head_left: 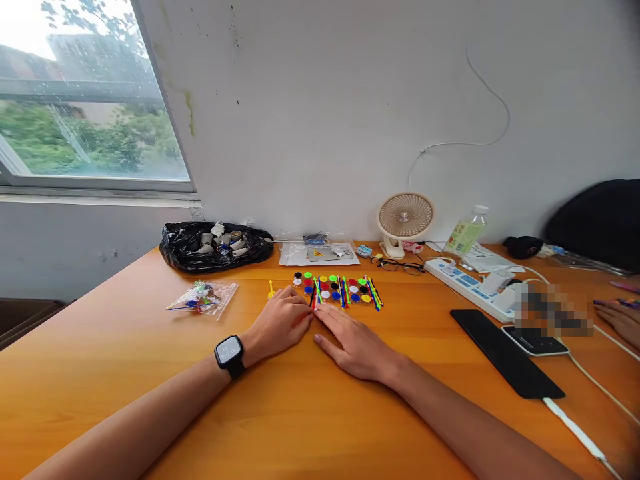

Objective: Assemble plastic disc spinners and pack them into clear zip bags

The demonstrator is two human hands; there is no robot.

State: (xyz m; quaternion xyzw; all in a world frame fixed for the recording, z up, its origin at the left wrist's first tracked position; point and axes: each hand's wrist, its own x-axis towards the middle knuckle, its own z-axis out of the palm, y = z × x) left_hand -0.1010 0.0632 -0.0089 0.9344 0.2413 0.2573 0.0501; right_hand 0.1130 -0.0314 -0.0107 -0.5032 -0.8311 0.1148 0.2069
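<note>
My left hand (pixel 286 321), with a dark watch on its wrist, rests on the table with fingers curled and tips together. Whatever may be between those fingertips is hidden. Close beside it lies my right hand (pixel 356 341), its fingers stretched out and thumb apart, fingertips at the lower ends of a bundle of thin coloured plastic sticks (pixel 317 291). Beyond both hands, small round discs (pixel 325 295) in several colours lie in groups between more bundles of sticks (pixel 374 293). A single yellow stick (pixel 271 289) lies just past my left hand.
At left are a clear bag of coloured pieces (pixel 203 297) and a black plastic bag (pixel 175 248). A small fan (pixel 405 217), glasses (pixel 400 265), bottle (pixel 467 233) and power strip (pixel 470 287) stand behind. A black slab (pixel 505 353) and another person's hand (pixel 620 320) are right.
</note>
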